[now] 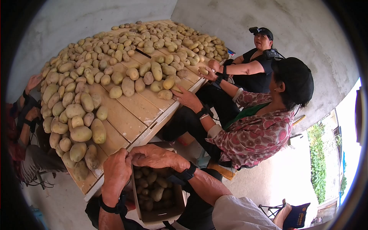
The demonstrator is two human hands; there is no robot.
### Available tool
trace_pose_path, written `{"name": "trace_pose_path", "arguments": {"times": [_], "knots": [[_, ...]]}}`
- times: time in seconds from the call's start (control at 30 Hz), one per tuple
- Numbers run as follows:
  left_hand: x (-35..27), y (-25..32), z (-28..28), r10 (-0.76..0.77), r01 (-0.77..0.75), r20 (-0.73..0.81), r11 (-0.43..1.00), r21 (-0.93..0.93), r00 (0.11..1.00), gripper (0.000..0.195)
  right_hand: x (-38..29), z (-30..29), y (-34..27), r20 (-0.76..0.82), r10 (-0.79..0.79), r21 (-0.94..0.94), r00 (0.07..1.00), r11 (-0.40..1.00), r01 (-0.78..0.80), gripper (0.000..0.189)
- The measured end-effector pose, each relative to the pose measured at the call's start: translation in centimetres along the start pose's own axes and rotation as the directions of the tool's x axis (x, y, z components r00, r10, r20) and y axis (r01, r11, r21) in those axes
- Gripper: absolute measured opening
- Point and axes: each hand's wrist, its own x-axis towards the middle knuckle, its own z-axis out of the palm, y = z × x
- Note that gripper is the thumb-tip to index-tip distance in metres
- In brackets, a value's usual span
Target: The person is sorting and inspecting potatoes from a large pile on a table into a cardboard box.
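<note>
My left hand [116, 169] is held at the near edge of the wooden table [126, 115], its fingertips against those of my right hand [153, 156]. Both hands are curled; whether something small lies between the fingers cannot be told. Black straps circle both wrists. Many potatoes [81, 134] cover the table top, some of them just beyond my left hand. Below my hands, a cardboard box [161, 215] holds several potatoes [157, 194].
At the right sits a person in a patterned shirt [256, 138], hands on potatoes. Beyond is a person in black [253, 69]. Another person's arms [26, 132] show at the far left. A folding chair [294, 215] stands lower right. Concrete walls [244, 17] border the table.
</note>
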Motion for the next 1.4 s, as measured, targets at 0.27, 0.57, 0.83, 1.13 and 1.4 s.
{"name": "trace_pose_path", "arguments": {"times": [0.27, 0.57, 0.83, 1.13, 1.4], "knots": [[-0.02, -0.14, 0.08, 0.007, -0.007, -0.001, 1.0, 0.0, 1.0, 0.014, 0.0, 0.04, 0.04, -0.003, 0.002, 0.012, 1.0, 1.0, -0.002, 0.036], [-0.2, -0.19, 0.08, 0.025, -0.025, -0.008, 1.0, 0.004, 1.0, 0.014, -0.02, 0.25, 0.18, -0.007, -0.004, 0.013, 1.0, 1.0, 0.004, 0.036], [-0.25, -0.16, 0.05, 0.025, -0.025, -0.004, 1.0, 0.008, 1.0, 0.014, -0.19, 0.25, 0.02, -0.022, -0.016, -0.003, 1.0, 1.0, 0.016, 0.035], [-0.13, -0.17, 0.18, 0.019, -0.019, -0.002, 1.0, 0.011, 1.0, 0.013, -0.17, 0.15, -0.07, -0.02, -0.002, -0.022, 1.0, 1.0, 0.001, 0.034], [-0.01, -0.02, 0.14, 0.013, -0.013, 0.001, 1.0, 0.013, 1.0, 0.013, -0.18, -0.06, -0.21, -0.008, 0.012, -0.007, 1.0, 1.0, -0.012, 0.034]]}}
